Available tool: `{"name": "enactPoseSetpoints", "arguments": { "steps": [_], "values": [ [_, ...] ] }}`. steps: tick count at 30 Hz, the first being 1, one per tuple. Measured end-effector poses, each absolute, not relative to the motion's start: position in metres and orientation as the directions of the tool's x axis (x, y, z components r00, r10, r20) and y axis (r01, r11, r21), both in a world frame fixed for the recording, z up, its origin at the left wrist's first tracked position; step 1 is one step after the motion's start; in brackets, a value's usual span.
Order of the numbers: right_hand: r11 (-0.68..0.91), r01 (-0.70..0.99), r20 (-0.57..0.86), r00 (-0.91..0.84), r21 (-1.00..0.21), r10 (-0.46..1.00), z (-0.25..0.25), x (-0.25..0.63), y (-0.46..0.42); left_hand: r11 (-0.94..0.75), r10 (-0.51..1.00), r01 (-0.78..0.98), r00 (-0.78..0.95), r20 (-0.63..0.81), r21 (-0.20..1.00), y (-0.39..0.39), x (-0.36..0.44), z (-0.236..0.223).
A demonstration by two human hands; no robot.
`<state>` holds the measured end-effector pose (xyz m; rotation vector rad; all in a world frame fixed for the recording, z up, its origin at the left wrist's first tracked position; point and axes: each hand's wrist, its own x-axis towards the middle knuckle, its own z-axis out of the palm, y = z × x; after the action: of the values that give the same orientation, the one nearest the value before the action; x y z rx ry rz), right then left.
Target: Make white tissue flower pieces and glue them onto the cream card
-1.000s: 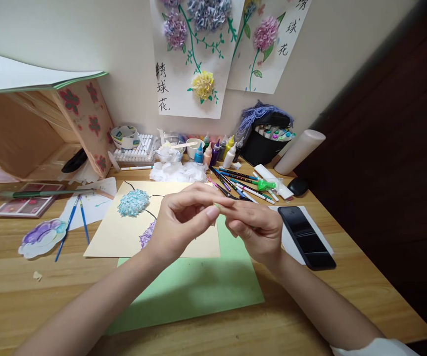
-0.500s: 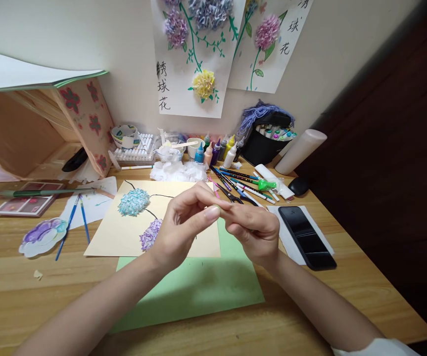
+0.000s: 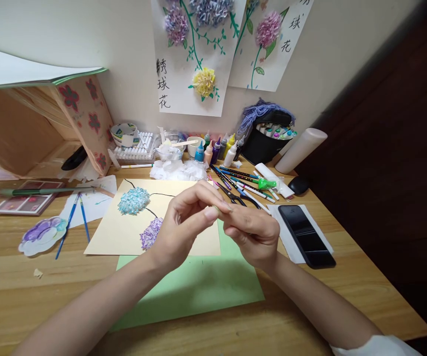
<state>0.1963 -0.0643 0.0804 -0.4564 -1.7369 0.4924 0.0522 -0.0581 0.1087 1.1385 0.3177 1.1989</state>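
My left hand (image 3: 185, 222) and my right hand (image 3: 254, 230) meet at the fingertips above the papers. Both are closed in a pinch. A tiny greenish bit shows between the fingertips, too small and covered to name. Below them lies a cream sheet (image 3: 105, 235) with a blue paper flower (image 3: 133, 200) and a purple paper flower (image 3: 151, 233), joined by dark drawn stems. My left wrist partly covers the purple flower. A green sheet (image 3: 194, 291) lies under the cream one, nearer to me.
Scissors (image 3: 237, 198) and several pens lie behind my right hand. A phone (image 3: 306, 237) rests on white paper at right. Paint bottles (image 3: 215, 151) and crumpled tissue (image 3: 178, 170) stand along the wall. Paintbrushes (image 3: 68, 225) and a paint palette (image 3: 42, 236) are at left.
The fingertips have shifted slightly against each other, the left index finger reaching a little farther over the right fingers. Otherwise the hands and objects stay in place.
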Motion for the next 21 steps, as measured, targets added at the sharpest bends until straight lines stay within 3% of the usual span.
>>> {"name": "enactPoseSetpoints", "arguments": {
  "steps": [11, 21],
  "values": [
    [0.826, 0.059, 0.806, -0.195, -0.56, 0.56, 0.083, 0.194, -0.065, 0.134, 0.851, -0.609, 0.475, 0.224, 0.782, -0.06, 0.054, 0.106],
    [0.869, 0.128, 0.84, -0.225, -0.477, 0.494, 0.082, 0.195, -0.067, 0.371, 0.802, -0.679, 0.578, 0.151, 0.633, -0.067, 0.056, 0.116]
  ]
}}
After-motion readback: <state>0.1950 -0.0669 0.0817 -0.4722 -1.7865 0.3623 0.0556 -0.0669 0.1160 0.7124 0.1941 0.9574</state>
